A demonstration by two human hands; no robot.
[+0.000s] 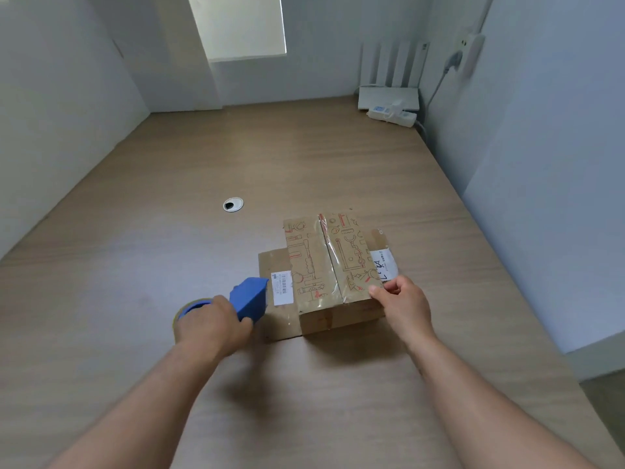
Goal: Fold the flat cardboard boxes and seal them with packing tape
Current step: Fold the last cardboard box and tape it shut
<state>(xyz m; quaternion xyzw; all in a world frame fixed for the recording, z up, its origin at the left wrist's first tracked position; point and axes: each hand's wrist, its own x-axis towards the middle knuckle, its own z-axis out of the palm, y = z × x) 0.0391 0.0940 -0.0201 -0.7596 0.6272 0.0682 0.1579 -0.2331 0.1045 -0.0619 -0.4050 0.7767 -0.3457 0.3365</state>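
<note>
Gripping the blue tape dispenser point(249, 299), the left hand point(213, 324) is held just left of the printed carton point(314, 265); the right hand point(404, 301) pinches its near right corner. Clear tape point(329, 255) already spans the centre seam. Probable best practice: steady the carton on the desk point(169, 231) and rub the tape ends flat over the edges.

There is one view, from a camera on the person's head. It looks forward and down onto a wooden table point(152, 265). Both arms come in from the bottom edge. The left hand point(213, 328), the blue tape dispenser point(249, 297), the cardboard box point(314, 262) and the right hand point(404, 306) are close below it. The far walls point(338, 69) fill the top, bent by the wide lens.
</note>
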